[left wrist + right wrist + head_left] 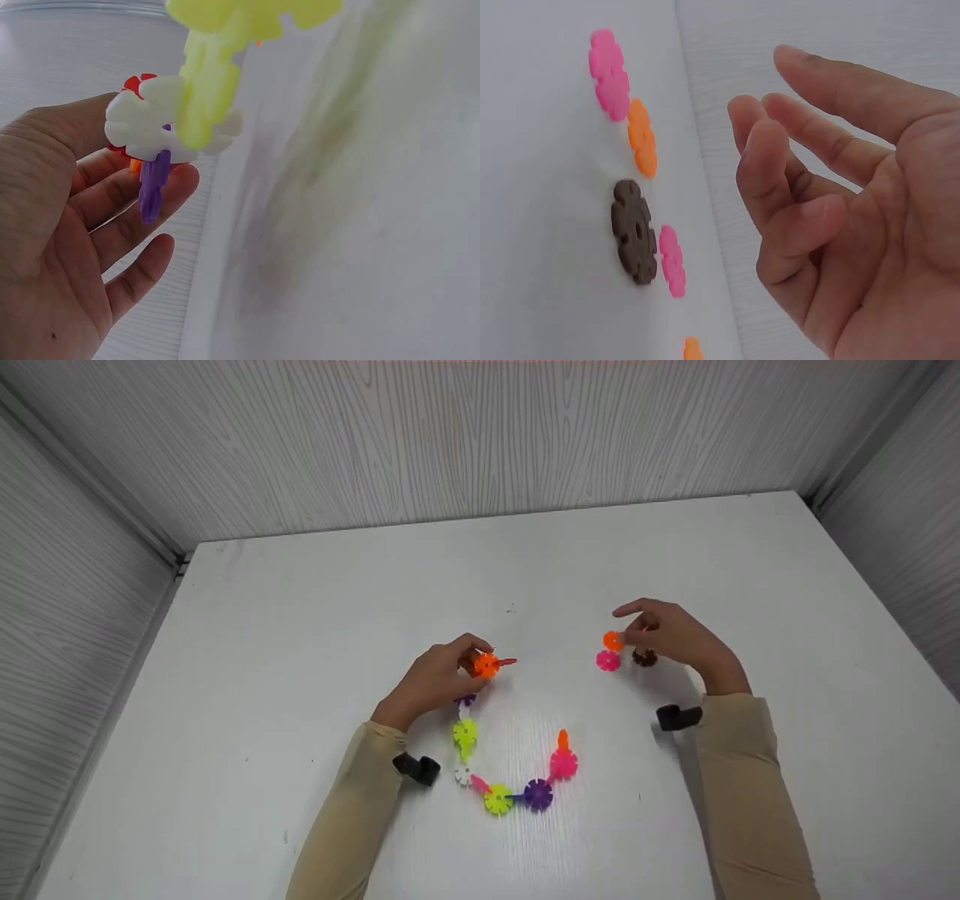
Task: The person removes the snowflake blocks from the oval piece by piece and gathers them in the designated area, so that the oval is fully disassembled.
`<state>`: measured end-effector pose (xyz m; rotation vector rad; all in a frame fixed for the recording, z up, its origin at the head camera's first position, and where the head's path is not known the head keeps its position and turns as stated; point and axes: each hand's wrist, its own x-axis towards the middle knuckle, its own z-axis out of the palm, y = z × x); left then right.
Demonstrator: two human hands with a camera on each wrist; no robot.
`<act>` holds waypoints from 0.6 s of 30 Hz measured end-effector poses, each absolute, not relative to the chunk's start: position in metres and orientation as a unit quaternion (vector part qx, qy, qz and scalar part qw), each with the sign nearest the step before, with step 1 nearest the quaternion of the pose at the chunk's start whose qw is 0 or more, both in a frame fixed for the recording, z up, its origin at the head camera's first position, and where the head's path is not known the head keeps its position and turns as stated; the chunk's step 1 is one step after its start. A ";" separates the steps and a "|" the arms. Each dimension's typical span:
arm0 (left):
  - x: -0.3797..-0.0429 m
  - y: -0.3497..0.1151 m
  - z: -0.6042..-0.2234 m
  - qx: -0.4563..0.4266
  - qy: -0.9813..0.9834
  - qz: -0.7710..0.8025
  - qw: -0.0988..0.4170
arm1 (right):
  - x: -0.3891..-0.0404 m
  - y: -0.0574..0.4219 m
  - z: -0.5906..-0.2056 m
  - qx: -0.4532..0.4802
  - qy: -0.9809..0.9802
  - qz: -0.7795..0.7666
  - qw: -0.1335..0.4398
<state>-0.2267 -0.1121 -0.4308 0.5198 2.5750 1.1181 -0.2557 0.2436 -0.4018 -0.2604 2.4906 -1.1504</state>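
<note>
My left hand point(442, 675) pinches the upper end of a curved chain of slotted plastic snowflake discs, at an orange disc point(487, 665) with a red disc point(508, 661) sticking out to its right. In the left wrist view, a white disc point(142, 120), a purple disc point(154, 187) and a yellow disc point(206, 90) hang by the fingers of this hand. My right hand point(679, 637) hovers over loose discs, its fingers loosely bent and holding nothing. Beneath it lie a brown disc point(634, 231), an orange disc point(642, 139) and pink discs, one of them a pink disc point(610, 75).
The chain curves down over the white table point(300, 622) through a yellow disc point(499, 799) and a purple disc point(538, 795) to a pink disc point(564, 763) with an orange end disc point(563, 739). Wood-grain panels point(450, 442) stand behind and at both sides.
</note>
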 end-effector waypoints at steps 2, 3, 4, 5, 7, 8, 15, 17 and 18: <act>-0.226 -0.112 -0.430 0.181 0.894 0.385 0.141 | -0.255 0.236 -0.400 -0.102 0.884 -0.415 0.190; -0.226 -0.112 -0.430 0.181 0.895 0.384 0.140 | -0.254 0.232 -0.400 -0.105 0.882 -0.418 0.190; -0.225 -0.112 -0.429 0.181 0.895 0.382 0.139 | -0.254 0.228 -0.399 -0.110 0.881 -0.419 0.191; -0.225 -0.112 -0.429 0.183 0.896 0.380 0.139 | -0.253 0.225 -0.399 -0.114 0.880 -0.419 0.191; -0.225 -0.112 -0.428 0.185 0.896 0.378 0.139 | -0.252 0.217 -0.399 -0.126 0.879 -0.418 0.190; -0.225 -0.112 -0.428 0.186 0.896 0.378 0.139 | -0.251 0.213 -0.399 -0.131 0.878 -0.420 0.191; -0.224 -0.112 -0.427 0.208 0.895 0.375 0.122 | -0.246 0.183 -0.402 -0.174 0.866 -0.427 0.196; -0.224 -0.111 -0.427 0.206 0.894 0.378 0.124 | -0.244 0.175 -0.403 -0.190 0.865 -0.422 0.194; -0.224 -0.111 -0.427 0.203 0.894 0.379 0.126 | -0.243 0.171 -0.404 -0.197 0.864 -0.421 0.194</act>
